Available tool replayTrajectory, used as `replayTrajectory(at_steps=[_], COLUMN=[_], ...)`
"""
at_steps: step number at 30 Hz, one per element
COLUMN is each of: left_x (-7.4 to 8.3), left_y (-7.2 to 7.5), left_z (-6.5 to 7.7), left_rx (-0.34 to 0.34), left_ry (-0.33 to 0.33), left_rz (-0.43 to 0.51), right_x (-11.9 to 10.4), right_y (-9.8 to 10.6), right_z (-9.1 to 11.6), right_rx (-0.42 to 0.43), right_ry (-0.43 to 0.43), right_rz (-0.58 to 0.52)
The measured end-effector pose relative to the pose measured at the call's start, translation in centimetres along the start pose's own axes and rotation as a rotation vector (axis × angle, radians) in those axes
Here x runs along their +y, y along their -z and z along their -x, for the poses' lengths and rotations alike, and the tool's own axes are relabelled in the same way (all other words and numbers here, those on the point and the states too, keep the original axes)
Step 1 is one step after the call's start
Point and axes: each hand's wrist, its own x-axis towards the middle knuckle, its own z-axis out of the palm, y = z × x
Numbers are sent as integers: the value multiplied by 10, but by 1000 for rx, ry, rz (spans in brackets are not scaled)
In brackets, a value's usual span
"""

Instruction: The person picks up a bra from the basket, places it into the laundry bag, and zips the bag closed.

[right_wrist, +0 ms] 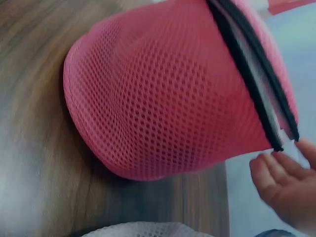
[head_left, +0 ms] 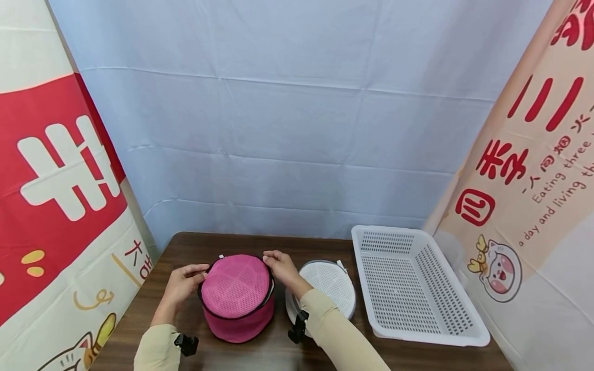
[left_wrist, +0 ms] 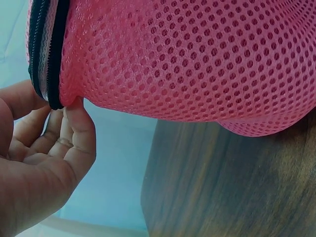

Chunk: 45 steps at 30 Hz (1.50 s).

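Observation:
A round pink mesh laundry bag (head_left: pixel 237 288) with a black zipper band round its top stands on the table in the head view. My left hand (head_left: pixel 182 284) is at the left side of its rim; in the left wrist view the thumb and fingers (left_wrist: pixel 81 131) pinch the zipper edge. On the far right of the rim my right hand (head_left: pixel 283 269) pinches the band, its fingertips (right_wrist: pixel 261 170) at the zipper in the right wrist view. Between the two black zipper tapes (right_wrist: pixel 247 69) a pale strip shows. The bag's inside is hidden.
Right of the pink bag lies a round white mesh bag (head_left: pixel 330 283) with a grey rim, partly under my right forearm. Beyond it, a white perforated plastic basket (head_left: pixel 364 288) stands at the table's right side. A pale curtain (head_left: pixel 287 154) hangs behind the brown table (head_left: pixel 320 243).

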Motion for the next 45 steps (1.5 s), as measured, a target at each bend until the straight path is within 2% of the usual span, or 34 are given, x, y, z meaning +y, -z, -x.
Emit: replayTrajectory(at_steps=[4, 13, 19, 24, 30, 33, 39, 45], left_x=[1, 1, -2, -3, -1, -1, 1, 2], left_y=[-2, -2, -1, -2, -1, -1, -1, -4], left_z=[-1, 0, 0, 0, 1, 1, 2, 0], left_rx=[-12, -13, -7, -10, -11, -16, -18, -16], left_ry=[-6, 5, -6, -18, -6, -13, -2, 26], left_rz=[2, 2, 1, -3, 11, 5, -1, 0], right_x=[0, -2, 0, 4, 5, 17, 13, 9], right_y=[-1, -9, -10, -9, -4, -2, 0, 2], right_z=[-6, -15, -18, -18, -15, -23, -22, -24], right_rx=[-51, -141, -107, -68, -93, -110, -105, -31], right_ry=[-11, 24, 7, 9, -49, -67, -23, 86], right_rz=[-46, -112, -203, -216, -207, -200, -92, 172])
